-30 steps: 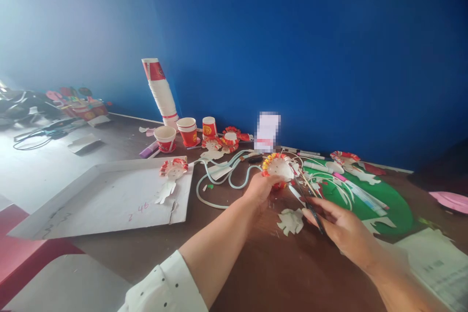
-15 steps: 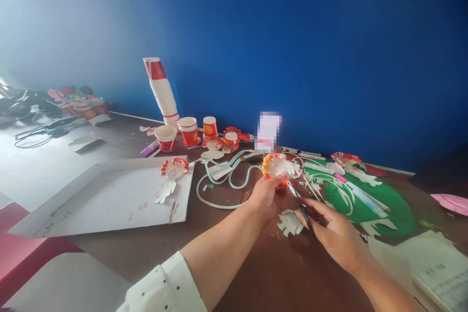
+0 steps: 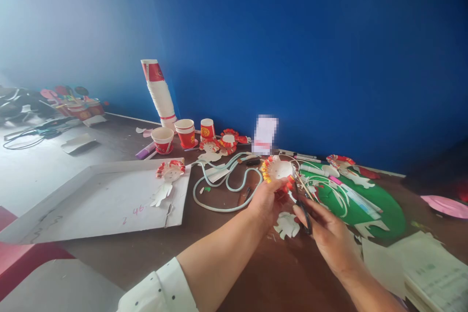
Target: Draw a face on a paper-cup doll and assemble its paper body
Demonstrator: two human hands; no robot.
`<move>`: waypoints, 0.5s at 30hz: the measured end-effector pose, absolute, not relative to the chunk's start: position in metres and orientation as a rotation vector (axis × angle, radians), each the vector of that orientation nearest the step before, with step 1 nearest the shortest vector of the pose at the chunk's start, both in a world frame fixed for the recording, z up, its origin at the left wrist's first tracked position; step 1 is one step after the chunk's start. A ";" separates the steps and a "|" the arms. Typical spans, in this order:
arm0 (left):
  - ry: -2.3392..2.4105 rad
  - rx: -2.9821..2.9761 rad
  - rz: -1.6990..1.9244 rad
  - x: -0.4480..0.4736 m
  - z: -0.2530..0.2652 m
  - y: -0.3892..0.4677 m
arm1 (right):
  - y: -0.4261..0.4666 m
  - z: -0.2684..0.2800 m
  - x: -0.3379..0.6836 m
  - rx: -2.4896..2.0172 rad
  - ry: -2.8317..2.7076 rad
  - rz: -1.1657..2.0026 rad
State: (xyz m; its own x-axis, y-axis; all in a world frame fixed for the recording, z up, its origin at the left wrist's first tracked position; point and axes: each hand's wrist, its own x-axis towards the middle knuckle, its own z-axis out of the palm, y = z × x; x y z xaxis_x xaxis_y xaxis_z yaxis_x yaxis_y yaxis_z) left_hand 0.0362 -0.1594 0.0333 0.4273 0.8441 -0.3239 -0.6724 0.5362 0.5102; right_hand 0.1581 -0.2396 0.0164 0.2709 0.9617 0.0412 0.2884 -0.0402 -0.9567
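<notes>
Right hand (image 3: 327, 231) now nearer left hand (image 3: 266, 200)

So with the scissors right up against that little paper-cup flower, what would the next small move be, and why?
Probably close the scissors for one short snip into the paper-cup flower. The right hand already holds their tips at the fringed red rim, while the left hand grips the piece from below, just above the table.

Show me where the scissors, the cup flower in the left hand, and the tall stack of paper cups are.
scissors (image 3: 304, 207): head view, on the dark handle under the right hand's fingers.
cup flower (image 3: 278, 169): head view, on its white centre.
stack of paper cups (image 3: 160, 95): head view, on the white middle of the stack.
</notes>
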 end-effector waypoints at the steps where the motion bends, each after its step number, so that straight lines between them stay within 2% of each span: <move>1: 0.590 0.336 0.972 0.037 0.033 -0.160 | -0.240 0.016 0.157 -1.538 -1.183 0.852; 9: 0.525 0.346 1.020 0.042 0.025 -0.163 | -0.245 0.017 0.150 -1.463 -1.133 0.950; 15: 0.508 0.349 1.012 0.043 0.026 -0.165 | -0.244 0.015 0.150 -1.513 -1.234 0.833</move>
